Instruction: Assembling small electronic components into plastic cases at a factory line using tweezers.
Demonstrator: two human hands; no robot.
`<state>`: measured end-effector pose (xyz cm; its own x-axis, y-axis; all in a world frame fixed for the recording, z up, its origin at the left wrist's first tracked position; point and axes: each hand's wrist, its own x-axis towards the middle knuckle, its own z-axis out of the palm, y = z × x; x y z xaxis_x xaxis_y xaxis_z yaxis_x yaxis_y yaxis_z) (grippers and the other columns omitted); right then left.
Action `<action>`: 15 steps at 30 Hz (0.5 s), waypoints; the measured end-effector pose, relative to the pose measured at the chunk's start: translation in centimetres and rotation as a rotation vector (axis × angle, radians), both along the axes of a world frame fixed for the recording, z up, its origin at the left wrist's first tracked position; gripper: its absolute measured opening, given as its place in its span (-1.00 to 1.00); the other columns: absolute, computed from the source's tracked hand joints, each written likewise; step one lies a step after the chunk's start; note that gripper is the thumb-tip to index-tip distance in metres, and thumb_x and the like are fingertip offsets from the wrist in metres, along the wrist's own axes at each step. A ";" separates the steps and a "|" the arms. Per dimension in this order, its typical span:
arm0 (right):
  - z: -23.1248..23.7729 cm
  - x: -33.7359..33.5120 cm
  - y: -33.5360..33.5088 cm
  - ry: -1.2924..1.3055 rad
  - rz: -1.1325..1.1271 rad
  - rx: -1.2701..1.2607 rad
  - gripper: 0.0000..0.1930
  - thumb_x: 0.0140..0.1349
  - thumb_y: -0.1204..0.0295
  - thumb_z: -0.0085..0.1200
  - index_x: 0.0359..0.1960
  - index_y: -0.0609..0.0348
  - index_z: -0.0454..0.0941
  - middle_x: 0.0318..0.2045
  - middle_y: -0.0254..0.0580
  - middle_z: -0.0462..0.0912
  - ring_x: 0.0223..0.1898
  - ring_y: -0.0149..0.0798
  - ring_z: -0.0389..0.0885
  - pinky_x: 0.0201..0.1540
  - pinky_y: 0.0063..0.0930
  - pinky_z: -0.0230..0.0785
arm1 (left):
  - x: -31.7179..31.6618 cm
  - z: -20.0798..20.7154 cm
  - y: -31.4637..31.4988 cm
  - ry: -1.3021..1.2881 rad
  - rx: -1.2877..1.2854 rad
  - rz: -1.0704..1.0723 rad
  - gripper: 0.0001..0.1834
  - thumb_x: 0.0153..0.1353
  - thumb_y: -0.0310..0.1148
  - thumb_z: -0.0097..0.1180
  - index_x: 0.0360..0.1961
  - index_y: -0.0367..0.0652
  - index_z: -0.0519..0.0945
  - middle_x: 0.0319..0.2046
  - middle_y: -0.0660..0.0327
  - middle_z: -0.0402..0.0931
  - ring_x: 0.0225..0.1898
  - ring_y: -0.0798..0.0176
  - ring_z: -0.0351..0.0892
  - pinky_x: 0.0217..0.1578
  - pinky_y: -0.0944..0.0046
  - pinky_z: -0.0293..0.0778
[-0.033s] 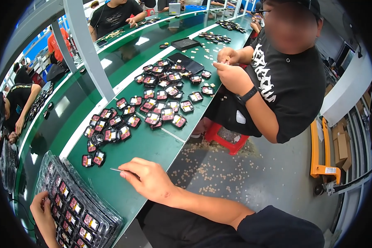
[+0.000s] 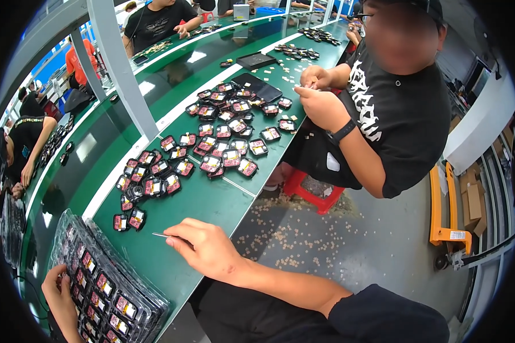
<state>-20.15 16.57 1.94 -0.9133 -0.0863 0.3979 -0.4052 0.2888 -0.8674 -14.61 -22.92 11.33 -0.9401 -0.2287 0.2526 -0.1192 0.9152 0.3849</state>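
At the lower left is a stack of clear plastic trays (image 2: 149, 291), its compartments filled with small black devices (image 2: 103, 284) that show red-and-white insides. Over the stack's left edge my left hand (image 2: 60, 300) curls its fingers against the top tray; the thumb is mostly hidden. My right hand (image 2: 206, 248) hovers by the table's near edge, thumb and forefinger pinching a thin metal tool (image 2: 159, 234). Only the tool's narrow tip shows, pointing left. Beyond it, two loose devices (image 2: 136, 218) of the same kind lie on the green tabletop (image 2: 111, 240).
A large spread of loose devices (image 2: 223, 131) covers the table's middle. Behind it lie a black flat panel (image 2: 260, 86) and a shallow black tray (image 2: 256, 61). A co-worker (image 2: 395, 114) sits at the right, hands together over the table edge. A metal post (image 2: 123, 71) rises at the left.
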 end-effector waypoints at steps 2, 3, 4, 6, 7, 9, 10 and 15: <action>0.1 0.1 0.0 -0.022 0.013 -0.007 -0.82 0.40 0.38 0.21 -0.10 0.20 0.70 -0.30 -0.10 0.68 -0.35 -0.02 0.69 -0.29 -0.23 0.52 | 0.1 -0.5 -1.0 0.059 0.026 -0.011 -0.70 0.34 -0.68 0.09 0.07 -0.30 0.61 0.00 0.10 0.56 0.01 0.19 0.55 0.09 0.24 0.44; 0.0 0.1 -0.1 -0.011 0.011 -0.003 -0.82 0.41 0.38 0.20 -0.10 0.20 0.70 -0.29 -0.10 0.68 -0.34 -0.02 0.69 -0.28 -0.22 0.52 | 0.1 -0.4 -0.9 0.048 0.029 -0.009 -0.70 0.33 -0.69 0.08 0.07 -0.31 0.61 -0.02 0.09 0.56 -0.01 0.19 0.56 0.09 0.23 0.45; -0.1 0.2 -0.1 0.000 0.009 0.001 -0.82 0.41 0.38 0.20 -0.09 0.20 0.70 -0.29 -0.09 0.68 -0.34 -0.01 0.69 -0.27 -0.22 0.52 | 0.1 -0.2 -0.7 0.036 0.032 -0.006 -0.69 0.32 -0.70 0.07 0.06 -0.32 0.61 -0.03 0.09 0.57 -0.02 0.18 0.57 0.08 0.23 0.46; -0.1 0.0 -0.1 -0.008 0.016 -0.003 -0.82 0.41 0.38 0.20 -0.09 0.20 0.70 -0.29 -0.08 0.68 -0.32 -0.01 0.69 -0.26 -0.22 0.53 | -0.3 0.3 -0.5 0.017 0.066 0.005 -0.66 0.27 -0.74 0.07 0.05 -0.33 0.62 -0.04 0.08 0.58 -0.03 0.18 0.58 0.08 0.22 0.48; -0.1 0.0 -0.1 -0.003 0.013 -0.003 -0.82 0.41 0.38 0.20 -0.09 0.20 0.70 -0.29 -0.08 0.68 -0.33 -0.01 0.69 -0.26 -0.22 0.53 | -0.4 0.6 -0.1 0.002 0.062 0.002 -0.65 0.25 -0.76 0.07 0.05 -0.35 0.62 -0.06 0.07 0.60 -0.04 0.18 0.59 0.08 0.22 0.48; 0.0 0.0 -0.1 -0.002 0.016 -0.008 -0.82 0.41 0.37 0.20 -0.09 0.20 0.70 -0.29 -0.08 0.68 -0.33 -0.01 0.69 -0.26 -0.22 0.53 | -0.7 1.1 0.3 -0.017 0.054 0.006 -0.64 0.22 -0.77 0.07 0.04 -0.36 0.62 -0.07 0.06 0.61 -0.05 0.18 0.61 0.08 0.22 0.49; 0.2 0.0 -0.1 -0.003 0.010 -0.021 -0.83 0.40 0.38 0.18 -0.12 0.20 0.69 -0.31 -0.08 0.66 -0.33 0.02 0.68 -0.26 -0.18 0.53 | -0.9 1.2 0.3 -0.015 0.088 -0.001 -0.64 0.20 -0.78 0.08 0.03 -0.37 0.62 -0.09 0.06 0.63 -0.06 0.17 0.62 0.08 0.22 0.50; 0.3 0.0 -0.1 0.003 -0.001 -0.034 -0.84 0.40 0.39 0.16 -0.15 0.20 0.69 -0.33 -0.08 0.65 -0.32 0.06 0.68 -0.25 -0.14 0.53 | -1.1 0.4 0.5 0.047 0.066 -0.014 -0.67 0.18 -0.79 0.09 -0.02 -0.42 0.63 -0.16 0.03 0.67 -0.09 0.16 0.68 0.03 0.21 0.55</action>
